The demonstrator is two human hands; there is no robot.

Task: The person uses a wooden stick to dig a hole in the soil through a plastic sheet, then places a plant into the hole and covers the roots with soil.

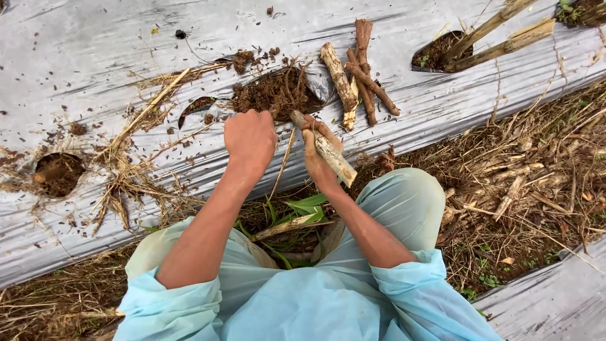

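My right hand (pixel 317 158) is shut on a short pale woody stem cutting (pixel 334 160), held at a slant with its upper end near the soil-filled hole (pixel 274 91) torn in the silver plastic sheet (pixel 95 76). My left hand (pixel 250 140) hovers with its fingers curled at the near edge of that hole; I cannot see anything in it. A small pile of similar stem cuttings (pixel 356 72) lies on the sheet just right of the hole. My arms come out of light blue sleeves.
Another round planting hole (pixel 58 173) with bare soil sits at the left. Two long stems (pixel 499 35) stick out of a hole at the top right. Dry straw and grass cover the furrow (pixel 536 183) at my knees. More sheet (pixel 555 303) lies at bottom right.
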